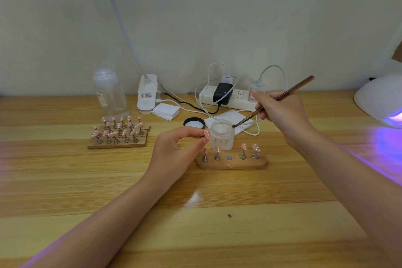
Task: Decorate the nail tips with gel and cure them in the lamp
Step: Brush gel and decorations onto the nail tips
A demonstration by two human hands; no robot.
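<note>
Left fingers: your left hand (174,150) pinches a pink dotted nail tip (207,134) between thumb and fingertips at mid-frame, just left of the gel jar (222,135); the other fingers curl loosely beneath.
Right fingers: your right hand (280,111) is closed on the brush (275,100) in a pen grip, right of centre, with the bristle end at the jar's open rim (whether it touches gel I cannot tell).
Task things: the near holder (231,164) below the jar carries four tips on stands and one bare magnet spot in the middle; a second holder (118,135) at left centre is full of dotted tips; the curing lamp (379,100) glows violet at the right edge.
Risk, smearing: the pinch sits on the tip itself, so your fingers could smudge any uncured dots.
Risk, overload: too much gel on the bristles would likely drip onto the wooden table (195,224) or flood the dot.
Risk, tipping: the jar stands just behind the holder, so a sideways drag of the brush against its rim could knock it into the mounted tips.
Risk, lid: the black lid (194,122) lies off behind the jar, leaving the gel exposed to the lamp's stray light.
</note>
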